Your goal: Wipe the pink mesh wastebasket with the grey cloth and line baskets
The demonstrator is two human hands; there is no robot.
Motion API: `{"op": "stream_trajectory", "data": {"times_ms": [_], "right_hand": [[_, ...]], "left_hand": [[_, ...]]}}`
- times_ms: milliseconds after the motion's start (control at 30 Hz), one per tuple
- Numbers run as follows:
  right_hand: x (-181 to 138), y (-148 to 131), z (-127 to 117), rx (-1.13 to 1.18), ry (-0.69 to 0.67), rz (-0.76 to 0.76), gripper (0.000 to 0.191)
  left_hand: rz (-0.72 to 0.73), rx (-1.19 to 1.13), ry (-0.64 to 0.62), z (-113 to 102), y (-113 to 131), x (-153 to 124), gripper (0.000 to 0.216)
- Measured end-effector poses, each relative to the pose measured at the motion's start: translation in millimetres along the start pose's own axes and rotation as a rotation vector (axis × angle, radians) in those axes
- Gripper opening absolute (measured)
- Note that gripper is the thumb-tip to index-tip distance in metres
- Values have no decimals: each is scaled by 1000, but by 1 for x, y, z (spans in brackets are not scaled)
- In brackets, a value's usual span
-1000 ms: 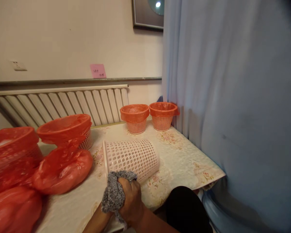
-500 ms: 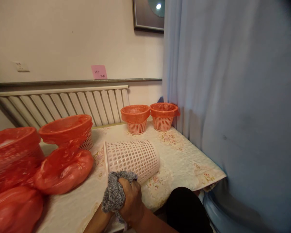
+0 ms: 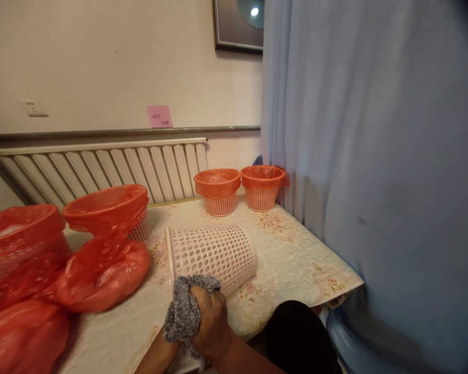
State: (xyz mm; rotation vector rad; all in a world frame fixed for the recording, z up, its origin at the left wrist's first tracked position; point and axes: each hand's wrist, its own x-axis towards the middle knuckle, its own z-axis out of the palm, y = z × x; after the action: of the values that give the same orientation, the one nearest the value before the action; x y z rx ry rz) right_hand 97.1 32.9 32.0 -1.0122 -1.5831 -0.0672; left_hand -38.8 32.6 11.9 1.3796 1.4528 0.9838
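Observation:
A pale pink perforated plastic basket (image 3: 214, 254) lies on its side on the table, its rim toward the left. My right hand (image 3: 210, 322) is closed around a grey, fuzzy cloth (image 3: 185, 309) at the near side of the basket, by the rim. Beneath the cloth, my left forearm (image 3: 159, 350) comes in from the bottom edge. The fingers of my left hand are hidden behind the cloth and my right hand.
Baskets lined with red bags stand at left (image 3: 105, 208) and at the back (image 3: 218, 189). Loose red bags (image 3: 105, 275) bulge at left. The flowered tablecloth (image 3: 296, 259) ends near a blue curtain (image 3: 374, 156). My dark-clothed knee (image 3: 300, 337) is at the near edge.

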Motion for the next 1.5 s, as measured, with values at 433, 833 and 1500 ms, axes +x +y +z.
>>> {"op": "stream_trajectory", "data": {"times_ms": [433,833,1500], "right_hand": [[23,-3,-3,-137,-248,50,36],[58,15,-14,-195,-355,38,48],[104,112,-64,-380,-99,616,19]], "left_hand": [[-27,-68,-91,-6,29,0,26],[16,-194,-270,-4,35,-2,43],[123,-88,-337,-3,16,-2,65]]}}
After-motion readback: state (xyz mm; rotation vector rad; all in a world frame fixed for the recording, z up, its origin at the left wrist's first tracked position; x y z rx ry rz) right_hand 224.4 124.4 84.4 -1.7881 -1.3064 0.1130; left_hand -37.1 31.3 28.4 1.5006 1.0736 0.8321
